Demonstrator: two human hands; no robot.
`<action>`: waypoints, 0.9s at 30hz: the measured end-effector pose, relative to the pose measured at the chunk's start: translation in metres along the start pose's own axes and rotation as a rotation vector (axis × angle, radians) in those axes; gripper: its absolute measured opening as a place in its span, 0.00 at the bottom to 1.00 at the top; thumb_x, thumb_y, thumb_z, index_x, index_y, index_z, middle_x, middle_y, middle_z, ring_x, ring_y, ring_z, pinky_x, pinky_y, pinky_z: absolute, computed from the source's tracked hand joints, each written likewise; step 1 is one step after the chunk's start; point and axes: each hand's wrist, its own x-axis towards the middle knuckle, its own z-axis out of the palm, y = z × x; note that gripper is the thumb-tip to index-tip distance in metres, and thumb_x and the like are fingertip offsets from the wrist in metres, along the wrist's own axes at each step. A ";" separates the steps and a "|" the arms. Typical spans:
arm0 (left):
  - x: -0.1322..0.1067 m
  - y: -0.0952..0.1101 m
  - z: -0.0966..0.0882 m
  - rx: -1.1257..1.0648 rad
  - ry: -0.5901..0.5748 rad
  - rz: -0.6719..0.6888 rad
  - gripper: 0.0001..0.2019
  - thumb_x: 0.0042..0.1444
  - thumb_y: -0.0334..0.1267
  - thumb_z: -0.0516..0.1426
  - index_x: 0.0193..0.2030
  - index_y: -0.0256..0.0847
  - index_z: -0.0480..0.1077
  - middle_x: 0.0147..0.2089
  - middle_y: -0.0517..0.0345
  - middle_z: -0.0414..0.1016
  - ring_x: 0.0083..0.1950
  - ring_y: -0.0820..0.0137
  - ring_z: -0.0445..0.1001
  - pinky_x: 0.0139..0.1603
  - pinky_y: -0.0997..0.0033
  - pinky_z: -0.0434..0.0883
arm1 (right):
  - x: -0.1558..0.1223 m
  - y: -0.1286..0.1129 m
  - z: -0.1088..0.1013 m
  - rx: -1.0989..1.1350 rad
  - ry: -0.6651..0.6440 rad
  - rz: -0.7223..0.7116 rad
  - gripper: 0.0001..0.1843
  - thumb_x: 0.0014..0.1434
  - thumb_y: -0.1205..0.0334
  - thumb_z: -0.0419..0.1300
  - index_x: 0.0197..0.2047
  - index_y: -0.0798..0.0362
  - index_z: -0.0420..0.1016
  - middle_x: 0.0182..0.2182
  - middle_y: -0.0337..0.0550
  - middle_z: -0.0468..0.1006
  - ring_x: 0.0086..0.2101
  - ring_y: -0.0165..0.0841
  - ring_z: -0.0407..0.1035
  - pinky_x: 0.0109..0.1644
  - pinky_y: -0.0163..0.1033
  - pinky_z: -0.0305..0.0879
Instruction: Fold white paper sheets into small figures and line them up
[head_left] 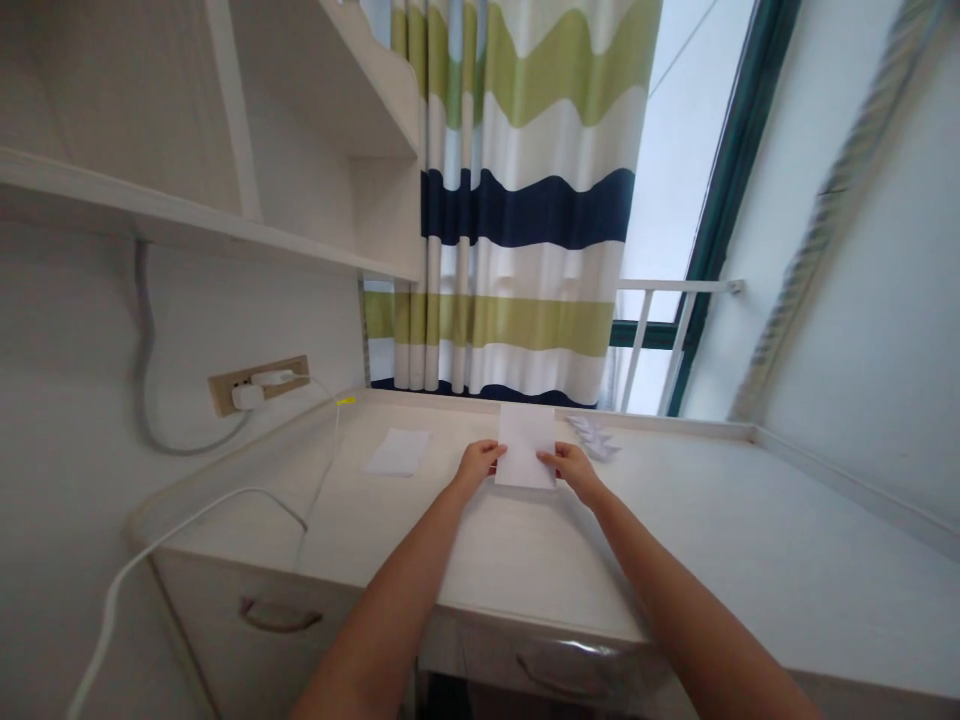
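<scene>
Paper sheet (525,447) flat on worktop (525,590), between left hand (476,468) and right hand (574,472); both half-open at its side edges, no clear pinch. Uneven pressure could skew or crease it. Keep clear of second sheet (397,452). No readable writing or labels anywhere

Blank white paper sheet (525,446), flat on the pale desk (712,520)

Daylight from a window (686,170), edges seemingly blurred.
</scene>
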 end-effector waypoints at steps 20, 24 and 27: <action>-0.006 -0.016 0.008 0.050 -0.071 0.075 0.14 0.36 0.40 0.61 0.30 0.33 0.70 0.25 0.57 0.71 0.25 0.75 0.68 0.29 0.74 0.65 | -0.021 0.016 -0.016 0.187 -0.132 0.075 0.11 0.43 0.63 0.58 0.33 0.56 0.70 0.28 0.43 0.75 0.28 0.30 0.69 0.35 0.36 0.65; -0.008 -0.011 0.010 -0.050 -0.080 0.069 0.19 0.33 0.40 0.62 0.35 0.34 0.70 0.30 0.54 0.73 0.29 0.72 0.70 0.32 0.72 0.66 | -0.019 0.016 -0.015 0.244 -0.083 0.057 0.15 0.41 0.63 0.59 0.36 0.54 0.70 0.27 0.41 0.75 0.28 0.30 0.69 0.35 0.37 0.65; -0.008 -0.011 0.010 -0.091 -0.104 0.070 0.19 0.34 0.41 0.61 0.35 0.35 0.70 0.30 0.55 0.73 0.30 0.71 0.70 0.32 0.72 0.66 | -0.017 0.016 -0.014 0.285 -0.049 0.027 0.13 0.40 0.62 0.60 0.33 0.54 0.71 0.26 0.39 0.74 0.27 0.29 0.68 0.34 0.36 0.64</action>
